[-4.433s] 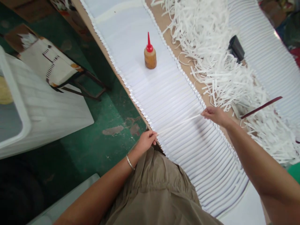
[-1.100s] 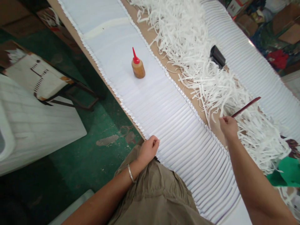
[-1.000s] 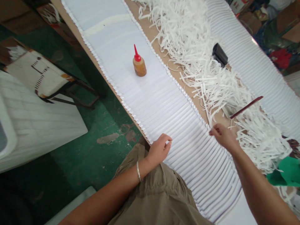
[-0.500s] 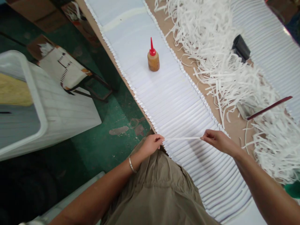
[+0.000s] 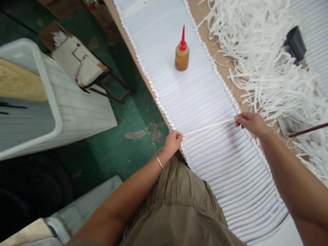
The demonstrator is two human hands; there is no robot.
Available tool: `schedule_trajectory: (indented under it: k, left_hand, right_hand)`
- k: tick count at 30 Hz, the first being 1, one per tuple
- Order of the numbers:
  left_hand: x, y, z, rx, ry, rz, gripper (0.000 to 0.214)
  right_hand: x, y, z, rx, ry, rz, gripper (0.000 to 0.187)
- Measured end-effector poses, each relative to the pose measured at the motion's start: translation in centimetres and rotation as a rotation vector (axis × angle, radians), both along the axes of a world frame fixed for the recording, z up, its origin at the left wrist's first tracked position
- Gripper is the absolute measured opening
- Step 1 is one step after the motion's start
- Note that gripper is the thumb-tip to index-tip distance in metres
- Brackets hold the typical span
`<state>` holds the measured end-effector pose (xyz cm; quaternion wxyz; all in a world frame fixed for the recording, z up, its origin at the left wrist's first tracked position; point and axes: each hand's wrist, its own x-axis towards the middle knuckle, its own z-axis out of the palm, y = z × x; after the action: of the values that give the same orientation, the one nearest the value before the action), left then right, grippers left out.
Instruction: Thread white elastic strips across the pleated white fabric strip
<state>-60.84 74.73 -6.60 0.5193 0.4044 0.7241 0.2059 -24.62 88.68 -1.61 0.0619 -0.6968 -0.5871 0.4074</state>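
Note:
A narrow white strip (image 5: pixel 208 127) is stretched between my two hands, across a long white ridged sheet (image 5: pixel 205 99) on the table. My left hand (image 5: pixel 174 141) pinches one end at the sheet's near-left edge. The other end is held in the closed fingers of my right hand (image 5: pixel 249 122), at the sheet's right, notched edge. Farther up the sheet stands a small bottle (image 5: pixel 182 58) of amber liquid with a pointed red nozzle, apart from both hands.
Loose white strips (image 5: pixel 246 58) heap along the table's right side, with a black object (image 5: pixel 296 44) and a dark red rod (image 5: pixel 309 130) among them. On the left, a large white bin (image 5: pixel 84 92) stands on the green floor beside a cloth-covered stool (image 5: pixel 88 70).
My right hand has moved up and outward to the sheet's right edge, and the strip now slants upward to the right. The view has shifted; the bottle stays standing on the sheet.

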Motion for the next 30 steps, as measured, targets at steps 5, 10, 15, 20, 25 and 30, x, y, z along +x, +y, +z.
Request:
schedule_trajectory:
  k: [5,10,15,20,25,30]
  left_hand:
    - [0.7,0.4,-1.1,0.014,0.154,-0.007,0.02]
    - [0.7,0.4,-1.4,0.016,0.168,-0.028,0.017]
    - [0.8,0.5,-1.0,0.016,0.19,-0.009,0.017]
    - [0.8,0.8,-0.1,0.005,0.218,-0.026,0.019]
    - [0.7,0.8,0.3,0.023,0.208,-0.04,0.02]
    - [0.7,0.6,0.0,0.047,0.215,-0.037,0.016]
  right_hand:
    - [-0.6,2.3,0.1,0.038,-0.064,-0.073,0.016]
    - [-1.0,3.4,-0.4,0.074,-0.068,-0.084,0.01]
    - [-0.3,4.3,-2.3,0.172,-0.089,-0.126,0.013]
    - [-0.2,4.9,-3.7,0.238,-0.117,-0.112,0.015]
    - [-0.6,5.2,-4.8,0.322,-0.169,-0.092,0.02]
    - [-1.0,5.5,-5.8,0.328,-0.216,-0.082,0.024]
